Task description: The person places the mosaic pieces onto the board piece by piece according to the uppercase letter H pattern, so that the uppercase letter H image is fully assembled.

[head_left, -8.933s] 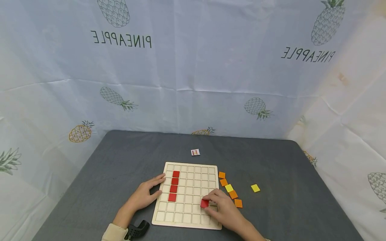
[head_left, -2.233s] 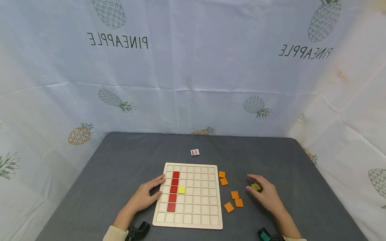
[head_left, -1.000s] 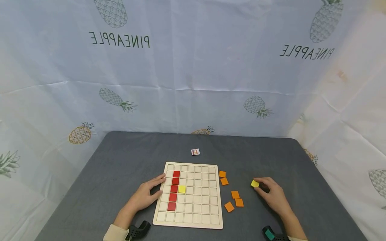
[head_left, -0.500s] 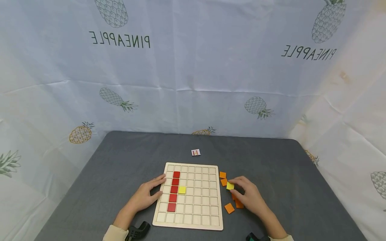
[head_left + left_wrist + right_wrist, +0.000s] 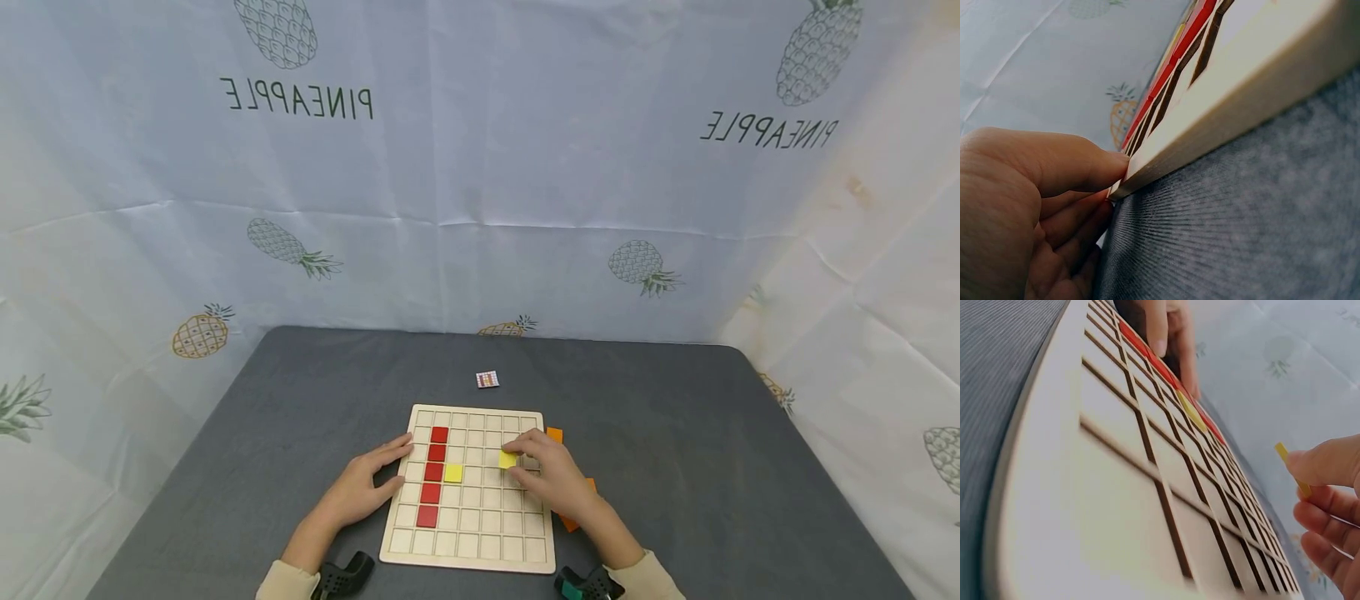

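A pale wooden grid board lies on the dark table. Down its left part runs a column of several red square tiles, with one yellow tile set right beside the middle red one. My left hand rests at the board's left edge; the left wrist view has its thumb against the rim. Between thumb and fingers, my right hand pinches another yellow square tile over the board's right half. In the right wrist view this tile is held above the grid.
Orange tiles, such as one by the upper right corner and one lower down, lie right of the board, partly hidden by my right arm. A small patterned card lies beyond the board. A pineapple-print cloth hangs behind the table.
A fifth red tile and one yellow tile have joined the board. My right hand has picked up the far-right yellow tile and brought it left over the grid. The left hand stays put.
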A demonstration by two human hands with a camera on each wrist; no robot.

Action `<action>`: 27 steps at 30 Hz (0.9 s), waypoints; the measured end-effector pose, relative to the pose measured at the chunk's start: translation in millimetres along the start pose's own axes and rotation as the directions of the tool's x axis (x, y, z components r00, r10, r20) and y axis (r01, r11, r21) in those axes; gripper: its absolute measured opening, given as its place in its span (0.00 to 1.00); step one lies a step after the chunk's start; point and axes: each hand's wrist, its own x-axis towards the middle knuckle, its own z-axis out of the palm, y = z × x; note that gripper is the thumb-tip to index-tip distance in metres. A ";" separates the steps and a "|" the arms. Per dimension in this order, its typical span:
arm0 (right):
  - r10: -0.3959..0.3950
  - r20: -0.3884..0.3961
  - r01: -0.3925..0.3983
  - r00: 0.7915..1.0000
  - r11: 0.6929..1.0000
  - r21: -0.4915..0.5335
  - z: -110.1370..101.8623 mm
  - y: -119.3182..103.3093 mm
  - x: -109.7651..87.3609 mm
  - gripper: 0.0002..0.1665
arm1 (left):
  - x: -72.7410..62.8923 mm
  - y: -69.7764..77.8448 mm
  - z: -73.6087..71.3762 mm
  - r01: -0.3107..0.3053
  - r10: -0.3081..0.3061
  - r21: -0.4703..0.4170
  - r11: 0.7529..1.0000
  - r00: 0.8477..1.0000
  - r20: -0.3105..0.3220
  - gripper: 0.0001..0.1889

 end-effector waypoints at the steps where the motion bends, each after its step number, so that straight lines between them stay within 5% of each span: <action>1: -0.003 0.006 0.003 1.000 1.000 0.004 3.2 -1.7 2.4 0.15 | 0.1 0.3 -0.1 0.002 -0.002 -0.002 1.000 1.000 0.000 0.25; 17: 0.020 0.153 0.003 0.988 0.988 -0.153 35.4 -17.9 19.4 0.13 | 1.7 1.4 0.4 0.000 0.000 -0.001 1.000 1.000 0.000 0.25; 27: 0.019 0.171 0.013 0.985 0.983 -0.184 39.5 -20.0 19.5 0.14 | 0.0 0.5 -0.9 -0.008 0.008 0.015 1.000 1.000 -0.010 0.25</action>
